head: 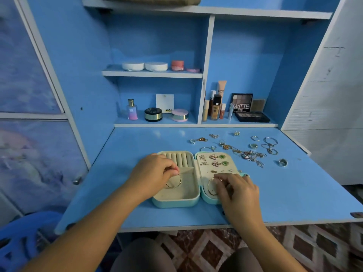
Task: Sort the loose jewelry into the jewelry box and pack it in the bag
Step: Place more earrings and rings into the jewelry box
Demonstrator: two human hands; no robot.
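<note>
**Two hands, two hoops, one open box**

Our left hand point(155, 169) pinches a gold hoop point(173, 181) by its top over the deep tray of the box point(176, 202), so it hangs free, probably waiting its turn. Our right hand point(237, 191) pinches a second hoop point(211, 186) against the padded lid panel, likely to hook it below the studs point(214, 160) pinned in rows. The box lies open flat on the desk point(294, 193), close to us. The loose pieces point(253, 155) lie scattered just beyond its right side, within reach. No bag shows.

blue desk point(137, 209); cosmetics on shelves: matte palette point(241, 103); perfume bottle point(132, 109); white compacts point(144, 66)
</note>
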